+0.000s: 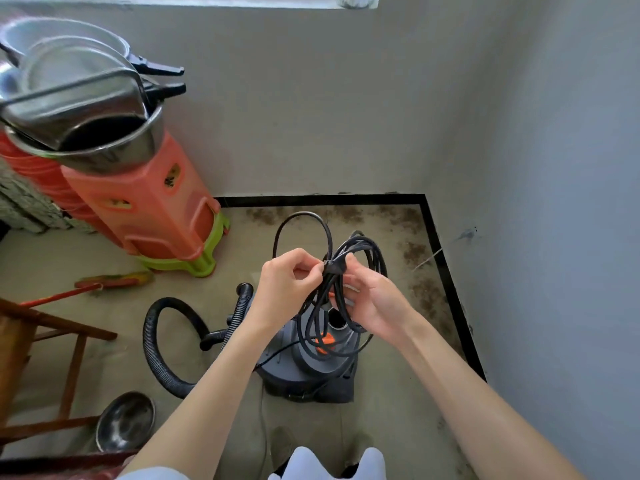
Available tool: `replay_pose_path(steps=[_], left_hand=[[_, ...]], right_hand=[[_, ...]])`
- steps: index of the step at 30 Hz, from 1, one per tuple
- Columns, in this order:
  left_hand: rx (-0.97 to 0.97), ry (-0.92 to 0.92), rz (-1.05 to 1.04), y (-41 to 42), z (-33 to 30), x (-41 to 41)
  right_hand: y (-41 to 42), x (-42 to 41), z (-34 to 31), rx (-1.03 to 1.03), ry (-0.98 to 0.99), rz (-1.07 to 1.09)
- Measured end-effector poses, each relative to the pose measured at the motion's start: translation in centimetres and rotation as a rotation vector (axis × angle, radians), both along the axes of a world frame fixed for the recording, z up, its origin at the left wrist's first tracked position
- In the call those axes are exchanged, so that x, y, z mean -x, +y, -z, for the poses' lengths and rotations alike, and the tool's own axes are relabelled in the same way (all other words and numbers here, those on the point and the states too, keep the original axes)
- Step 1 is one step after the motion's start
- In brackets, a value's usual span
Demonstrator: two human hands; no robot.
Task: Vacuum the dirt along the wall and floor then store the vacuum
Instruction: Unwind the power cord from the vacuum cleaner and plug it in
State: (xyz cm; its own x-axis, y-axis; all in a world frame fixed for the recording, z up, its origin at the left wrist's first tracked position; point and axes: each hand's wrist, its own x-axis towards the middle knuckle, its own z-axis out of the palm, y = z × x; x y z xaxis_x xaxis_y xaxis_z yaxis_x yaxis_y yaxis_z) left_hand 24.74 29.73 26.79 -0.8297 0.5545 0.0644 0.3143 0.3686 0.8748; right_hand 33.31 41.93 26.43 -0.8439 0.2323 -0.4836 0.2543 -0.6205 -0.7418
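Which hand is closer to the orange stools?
The left. The left hand pinches the cord bundle on the side toward the orange stools; the right hand holds the cord on the far side, toward the corner wall.

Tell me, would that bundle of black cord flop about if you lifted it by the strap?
Probably floppy: the power cord hangs in loose, uneven loops from both hands. It looks light, since the left hand and right hand hold it with fingertips. The strap at the middle should keep the loops gathered.
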Motion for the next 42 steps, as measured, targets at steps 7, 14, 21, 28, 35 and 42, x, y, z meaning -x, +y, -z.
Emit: replay_pose_path(steps=[7,14,21,28,35,42], left_hand=[[-0.065,-0.188,0.017,-0.3,-0.7,-1.1],[0.032,-0.115,0.05,-0.3,-0.9,-1.6],[0.068,-0.072,0.049,-0.4,-0.4,-1.8],[0.05,-0.226,-0.02,-0.7,-0.2,-2.2],[-0.178,-0.643,0.015,-1.0,0.2,-2.5],[-0.106,-0.786,-0.011,-1.2,0.7,-2.8]], right_hand=[[0.1,-1.0,0.1,-0.024,0.008,0.01],[-0.7,-1.2,0.6,0.043,0.037,0.05],[-0.5,-1.6,0.5,-0.043,0.026,0.027],[-0.8,-1.9,0.5,-0.067,-0.004,0.012],[-0.4,-1.7,0.7,-0.071,0.006,0.037],[-0.3,-2.4,1.4,-0.072,-0.006,0.042]])
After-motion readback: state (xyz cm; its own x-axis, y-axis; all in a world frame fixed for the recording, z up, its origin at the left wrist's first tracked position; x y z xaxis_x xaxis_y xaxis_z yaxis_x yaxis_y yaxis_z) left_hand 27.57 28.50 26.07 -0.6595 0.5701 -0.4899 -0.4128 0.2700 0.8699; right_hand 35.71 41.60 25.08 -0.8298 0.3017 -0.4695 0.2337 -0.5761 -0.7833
